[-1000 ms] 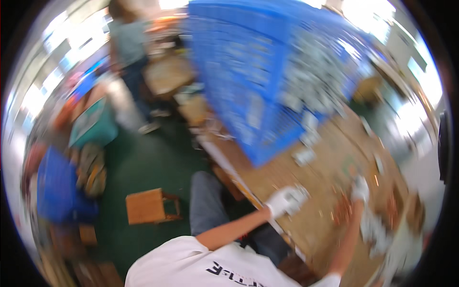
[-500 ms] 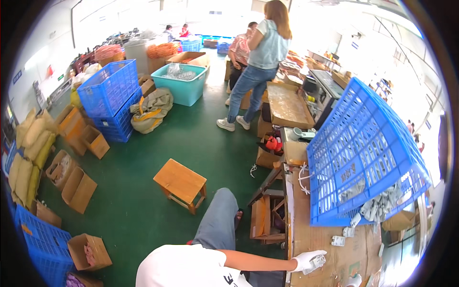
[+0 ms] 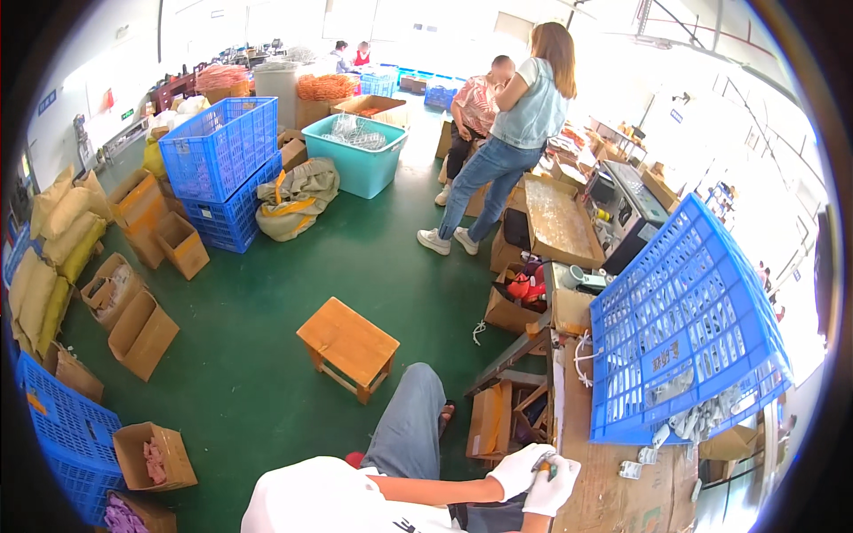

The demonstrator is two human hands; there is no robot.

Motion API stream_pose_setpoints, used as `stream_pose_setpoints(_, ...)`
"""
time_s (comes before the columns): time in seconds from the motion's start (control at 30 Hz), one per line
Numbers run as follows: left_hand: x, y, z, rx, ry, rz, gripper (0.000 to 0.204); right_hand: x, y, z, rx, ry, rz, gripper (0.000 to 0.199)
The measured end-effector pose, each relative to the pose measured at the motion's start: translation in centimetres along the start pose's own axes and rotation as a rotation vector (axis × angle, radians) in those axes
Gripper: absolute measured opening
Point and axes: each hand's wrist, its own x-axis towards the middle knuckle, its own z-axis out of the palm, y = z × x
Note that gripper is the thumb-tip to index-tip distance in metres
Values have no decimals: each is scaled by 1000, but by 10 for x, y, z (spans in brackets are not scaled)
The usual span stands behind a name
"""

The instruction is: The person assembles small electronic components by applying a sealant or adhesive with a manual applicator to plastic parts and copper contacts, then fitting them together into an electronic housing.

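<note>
Both my hands wear white gloves and meet at the left edge of the cardboard-covered bench [image 3: 613,502]. My left hand [image 3: 515,473] is closed around a small grey part [image 3: 541,459], mostly hidden by the fingers. Pressed close against it, my right hand [image 3: 553,489] is closed too; a bit of orange and green shows at its fingers, too small to name. Several similar pale grey box-like parts [image 3: 631,470] lie on the bench, by the mouth of a tilted blue crate [image 3: 675,346]. More grey parts [image 3: 711,417] spill toward the crate's low edge.
A wooden stool [image 3: 346,342] stands on the green floor ahead of my knee. Beyond are a standing person [image 3: 524,124] and a seated one [image 3: 475,111]. Cardboard boxes [image 3: 142,338], stacked blue crates [image 3: 222,169] and a turquoise tub [image 3: 355,160] line the left and back.
My left hand has lifted off the bench with the grey part and drawn back left. My right hand has come up from the lower right to meet it. The view has shifted slightly.
</note>
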Motion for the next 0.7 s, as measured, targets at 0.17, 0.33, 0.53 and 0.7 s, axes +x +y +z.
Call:
stream_pose_setpoints(0.17, -4, -5, -18, 75, -56, -43, 37, 2, -3, 15, 89, -16, 97, 35)
stream_pose_setpoints(0.33, 3, -10, -30, 132, -138, 95, 30, 19, 31, 8, 433, -216, 332, 28)
stream_pose_setpoints(0.53, 23, 12, -44, 309, -525, 1, 26, 5, 30, 5, 626, -180, 138, 14)
stream_pose_setpoints(0.7, 9, 4, -29, 294, -649, -32, 36, -22, 34, -5, 519, -177, 230, 21)
